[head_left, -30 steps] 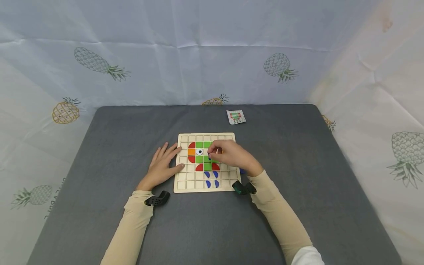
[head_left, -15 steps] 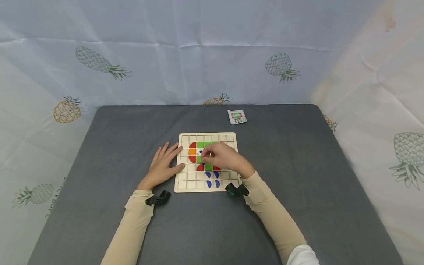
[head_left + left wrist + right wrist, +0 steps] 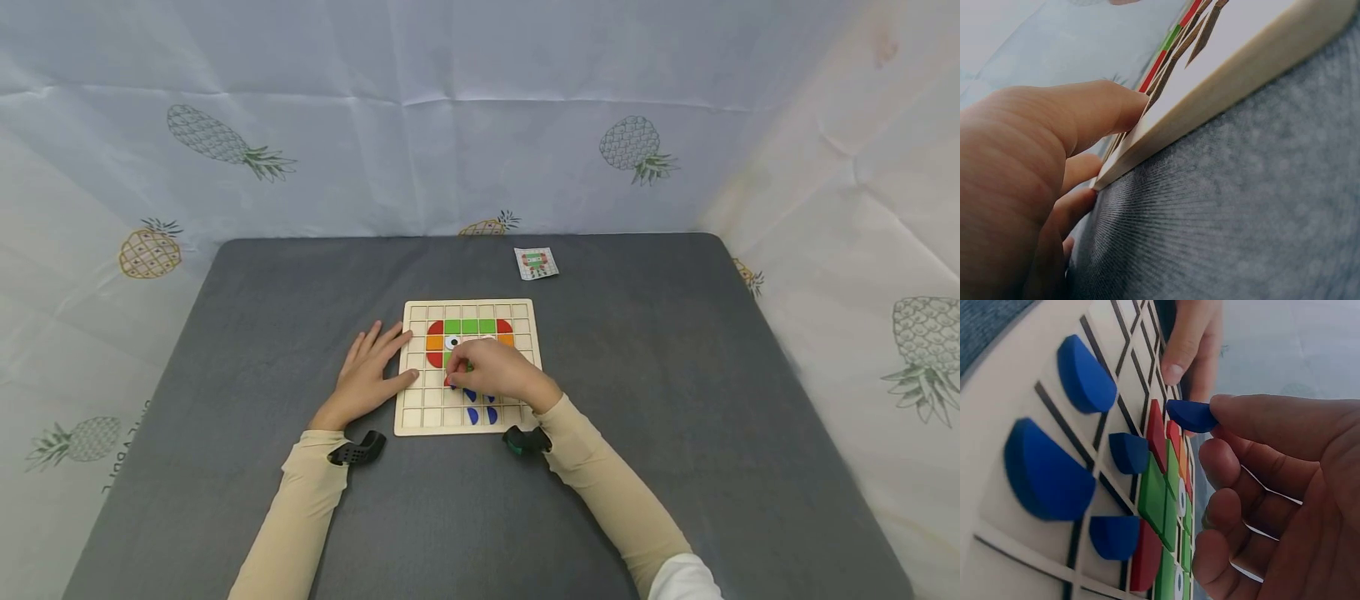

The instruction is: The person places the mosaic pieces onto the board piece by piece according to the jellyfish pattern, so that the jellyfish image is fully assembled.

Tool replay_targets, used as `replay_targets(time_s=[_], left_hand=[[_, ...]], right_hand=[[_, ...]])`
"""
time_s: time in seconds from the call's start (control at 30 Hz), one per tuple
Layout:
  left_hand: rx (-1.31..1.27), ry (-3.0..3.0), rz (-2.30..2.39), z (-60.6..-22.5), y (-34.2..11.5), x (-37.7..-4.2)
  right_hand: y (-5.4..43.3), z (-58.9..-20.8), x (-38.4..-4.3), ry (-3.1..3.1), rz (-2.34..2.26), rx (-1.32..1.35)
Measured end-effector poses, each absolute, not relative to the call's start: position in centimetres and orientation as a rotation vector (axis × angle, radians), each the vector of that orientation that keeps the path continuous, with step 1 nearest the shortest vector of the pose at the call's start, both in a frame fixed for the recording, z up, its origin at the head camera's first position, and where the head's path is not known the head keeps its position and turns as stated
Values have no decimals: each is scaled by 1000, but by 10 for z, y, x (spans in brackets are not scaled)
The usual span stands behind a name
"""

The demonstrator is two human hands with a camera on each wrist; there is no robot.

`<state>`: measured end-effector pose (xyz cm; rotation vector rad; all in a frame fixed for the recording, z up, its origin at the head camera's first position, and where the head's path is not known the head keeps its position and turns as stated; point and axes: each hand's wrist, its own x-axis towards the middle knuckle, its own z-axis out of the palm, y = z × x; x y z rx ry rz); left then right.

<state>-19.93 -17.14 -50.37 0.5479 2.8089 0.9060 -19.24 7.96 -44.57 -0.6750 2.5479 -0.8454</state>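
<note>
A wooden grid board [image 3: 420, 421] lies on the table, bearing a figure of red, green and orange pieces with round eye pieces. Several blue half-round pieces [image 3: 1050, 475] sit in squares below it. My right hand [image 3: 498, 369] holds another blue half-round piece [image 3: 1190, 415] between thumb and index finger, just above the board near the figure's lower left. Its other fingers are bent in the right wrist view. My left hand [image 3: 365, 375] lies spread at the board's left edge, thumb and fingertips touching the rim. The right hand covers part of the figure in the head view.
A small printed card [image 3: 536, 264] with a similar figure lies behind the board, toward the right. The dark grey table [image 3: 675, 358] extends around the board, and a pineapple-patterned curtain [image 3: 420, 167] hangs behind it.
My right hand has moved left and nearer across the board, carrying the blue half-round piece from over the figure to its lower left. The left hand has stayed in place.
</note>
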Motion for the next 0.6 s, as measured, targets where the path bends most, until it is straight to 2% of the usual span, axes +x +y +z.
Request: replay_targets(time_s=[0.6], left_hand=[[537,2808,902,-503,-171,-199]], right_hand=[[77,-454,-189,2529,-722,-651]])
